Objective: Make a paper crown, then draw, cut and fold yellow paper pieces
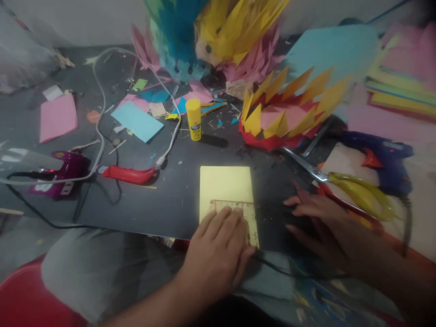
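A yellow sheet of paper [225, 181] lies upright in front of me at the table's near edge. Across its lower part rests a worn, see-through ruler-like strip [251, 227] with dark edge marks and a red figure. My left hand [223, 245] lies flat on this strip, fingers stretched forward, pressing it onto the paper. To the right of the paper, my right hand [322, 222] hovers over the dark tabletop. Its fingers are around a slim reddish pen-like stick [302, 193]; the blur hides its exact kind.
Scissors [320, 175] and a blue glue gun [384, 159] lie at the right. Beyond the paper stand a glue stick [194, 120] and a red-yellow paper crown [272, 131]. A red cutter [129, 174], white cable [98, 113] and purple device [64, 175] are leftward.
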